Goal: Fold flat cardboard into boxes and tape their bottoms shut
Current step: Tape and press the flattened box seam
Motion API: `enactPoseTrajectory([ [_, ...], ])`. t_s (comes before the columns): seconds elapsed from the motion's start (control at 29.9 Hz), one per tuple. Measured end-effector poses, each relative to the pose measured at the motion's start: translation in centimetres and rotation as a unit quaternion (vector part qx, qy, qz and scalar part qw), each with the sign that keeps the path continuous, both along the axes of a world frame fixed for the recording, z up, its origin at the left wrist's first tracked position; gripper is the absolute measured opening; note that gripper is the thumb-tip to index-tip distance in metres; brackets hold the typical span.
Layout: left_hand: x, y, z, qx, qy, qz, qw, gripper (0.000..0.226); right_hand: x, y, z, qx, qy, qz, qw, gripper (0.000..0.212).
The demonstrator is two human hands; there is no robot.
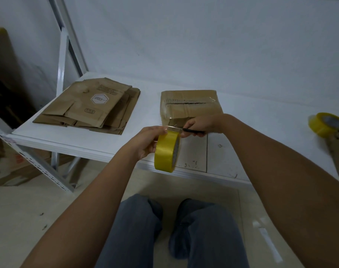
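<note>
Hands at the white desk (99,146) edge: left hand (147,142) grips a glossy yellow tape roll (167,151), right hand (201,124) holds a thin black-handled blade (193,130) against the clear strip. Beyond sits a taped brown cardboard box (189,103); flat cardboard blanks (91,105) stack left.

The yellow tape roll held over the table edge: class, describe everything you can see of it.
The yellow tape roll is a glossy ring with a grey inner core, held on edge by the left hand. A clear strip runs from its top toward the folded box, where the right hand holds a dark-handled blade against it.
</note>
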State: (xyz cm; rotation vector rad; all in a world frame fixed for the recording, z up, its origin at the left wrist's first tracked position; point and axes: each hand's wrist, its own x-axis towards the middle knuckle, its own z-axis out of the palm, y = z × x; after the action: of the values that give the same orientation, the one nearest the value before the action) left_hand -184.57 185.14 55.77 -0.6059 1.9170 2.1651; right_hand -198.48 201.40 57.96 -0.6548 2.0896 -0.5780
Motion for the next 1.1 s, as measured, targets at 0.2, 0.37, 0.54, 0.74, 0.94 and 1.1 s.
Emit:
enactPoseTrajectory([
  [0.2,-0.3,0.1,-0.4,-0.014,-0.018,0.018,1.000,0.026,-0.2,-0.3,0.0,0.005,-0.002,-0.003,1.000,0.030],
  [0.37,-0.2,-0.3,-0.9,-0.018,-0.041,0.027,0.999,0.030,-0.8,-0.6,0.0,0.037,0.020,-0.005,0.999,0.036],
  [0.54,-0.4,-0.3,-0.9,-0.026,-0.049,0.014,0.998,0.035,-0.6,-0.6,-1.7,0.094,0.031,-0.009,0.995,0.039],
  [0.74,-0.2,-0.7,-1.1,-0.028,-0.040,0.009,0.999,0.029,0.2,0.6,-2.4,0.102,0.050,-0.025,0.993,0.047],
  [0.94,0.8,0.0,-1.1,-0.030,0.010,-0.015,0.999,0.020,2.4,3.5,-6.2,0.122,0.174,-0.044,0.976,0.063],
  [1.1,2.2,1.0,-0.9,-0.054,0.029,-0.017,0.998,0.028,5.1,5.3,-9.3,0.120,0.297,-0.092,0.943,0.064],
])
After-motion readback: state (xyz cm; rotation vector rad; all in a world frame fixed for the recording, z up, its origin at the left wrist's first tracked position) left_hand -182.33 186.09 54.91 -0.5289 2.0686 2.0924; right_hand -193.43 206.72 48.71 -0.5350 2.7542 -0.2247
